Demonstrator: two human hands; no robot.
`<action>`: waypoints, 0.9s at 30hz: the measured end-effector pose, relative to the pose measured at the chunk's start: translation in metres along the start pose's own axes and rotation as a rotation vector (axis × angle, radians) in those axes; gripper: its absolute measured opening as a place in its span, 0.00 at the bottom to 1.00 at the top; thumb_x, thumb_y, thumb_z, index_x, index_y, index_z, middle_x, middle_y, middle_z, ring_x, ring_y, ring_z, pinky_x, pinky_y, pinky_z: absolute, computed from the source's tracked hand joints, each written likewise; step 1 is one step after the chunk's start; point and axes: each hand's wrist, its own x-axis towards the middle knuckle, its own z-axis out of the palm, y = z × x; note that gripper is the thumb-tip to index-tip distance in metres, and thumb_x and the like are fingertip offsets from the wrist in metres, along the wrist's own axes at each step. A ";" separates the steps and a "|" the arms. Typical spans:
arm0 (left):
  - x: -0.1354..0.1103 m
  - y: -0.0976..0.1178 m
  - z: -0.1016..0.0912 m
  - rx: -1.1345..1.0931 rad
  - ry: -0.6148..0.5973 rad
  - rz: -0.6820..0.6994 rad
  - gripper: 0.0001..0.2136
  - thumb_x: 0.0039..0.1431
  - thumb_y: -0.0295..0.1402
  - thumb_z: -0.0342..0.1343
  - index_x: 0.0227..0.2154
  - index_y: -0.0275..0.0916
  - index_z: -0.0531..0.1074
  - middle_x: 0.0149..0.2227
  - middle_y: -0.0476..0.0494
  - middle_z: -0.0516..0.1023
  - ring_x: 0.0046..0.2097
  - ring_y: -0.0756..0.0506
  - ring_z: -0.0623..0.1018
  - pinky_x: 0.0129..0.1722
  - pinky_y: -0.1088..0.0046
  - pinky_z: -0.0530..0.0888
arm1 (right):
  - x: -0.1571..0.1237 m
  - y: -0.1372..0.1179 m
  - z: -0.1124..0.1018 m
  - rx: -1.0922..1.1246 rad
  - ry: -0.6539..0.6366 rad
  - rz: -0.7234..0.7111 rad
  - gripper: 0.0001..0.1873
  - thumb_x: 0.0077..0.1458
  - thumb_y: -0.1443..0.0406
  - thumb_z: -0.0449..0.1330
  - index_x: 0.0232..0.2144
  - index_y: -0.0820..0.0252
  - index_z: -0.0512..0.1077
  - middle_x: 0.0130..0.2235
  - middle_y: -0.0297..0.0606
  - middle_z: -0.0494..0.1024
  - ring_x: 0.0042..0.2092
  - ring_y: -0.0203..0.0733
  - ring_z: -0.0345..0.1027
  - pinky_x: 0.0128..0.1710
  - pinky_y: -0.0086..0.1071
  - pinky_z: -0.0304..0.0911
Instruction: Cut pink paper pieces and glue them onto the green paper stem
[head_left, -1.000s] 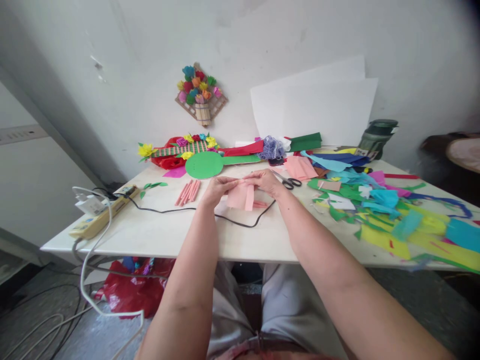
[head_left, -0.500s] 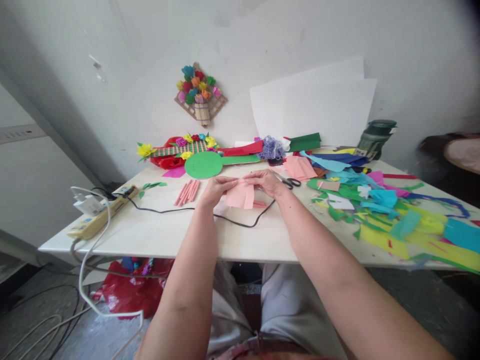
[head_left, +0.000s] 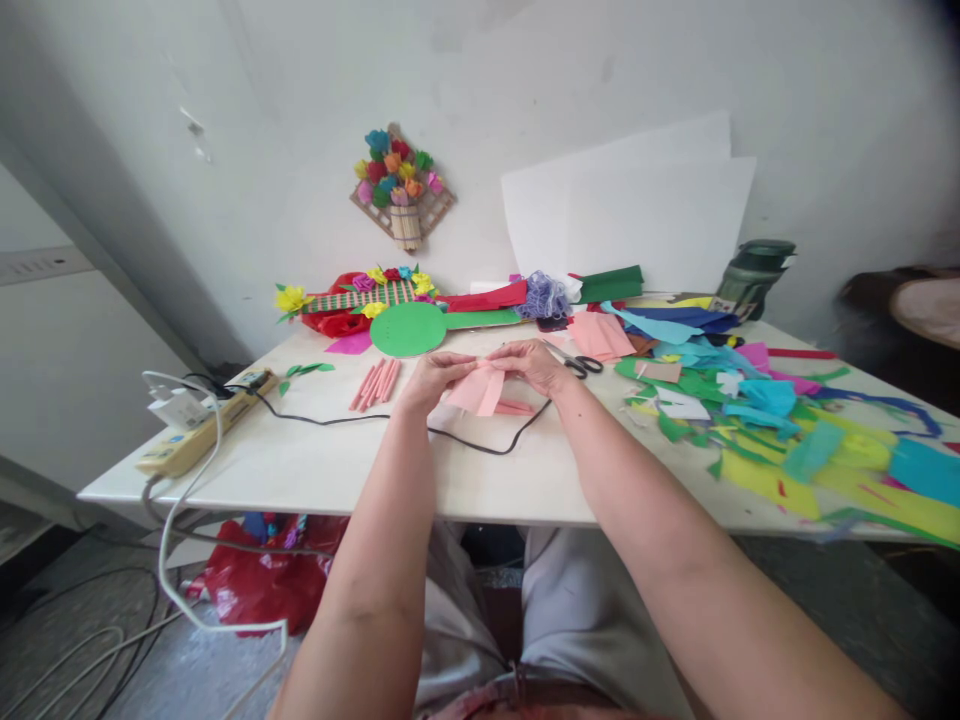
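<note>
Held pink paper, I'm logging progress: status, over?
Left hand, right hand: both pinching pink paper. Loose end toward wearer. Black cable close, wearer's side.

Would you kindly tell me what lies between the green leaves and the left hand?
In the head view, pink rolls lie between the green leaves and the left hand.

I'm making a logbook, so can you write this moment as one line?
left hand: pinching pink paper | right hand: pinching same paper | nearby: pink rolls, scissors
</note>
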 end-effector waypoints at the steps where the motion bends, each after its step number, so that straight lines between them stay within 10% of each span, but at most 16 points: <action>1: 0.000 0.001 0.001 0.003 0.004 -0.001 0.17 0.34 0.35 0.69 0.31 0.35 0.79 0.25 0.46 0.77 0.24 0.53 0.69 0.24 0.77 0.62 | 0.000 0.000 0.000 -0.003 -0.001 0.000 0.13 0.29 0.65 0.70 0.25 0.61 0.79 0.25 0.36 0.78 0.26 0.35 0.70 0.29 0.30 0.66; 27: 0.002 -0.004 -0.002 0.067 -0.046 0.000 0.18 0.37 0.41 0.67 0.32 0.35 0.79 0.29 0.44 0.78 0.28 0.51 0.72 0.28 0.76 0.66 | -0.004 -0.008 0.002 -0.085 0.073 0.023 0.13 0.27 0.67 0.70 0.23 0.62 0.78 0.23 0.34 0.76 0.25 0.32 0.65 0.28 0.29 0.62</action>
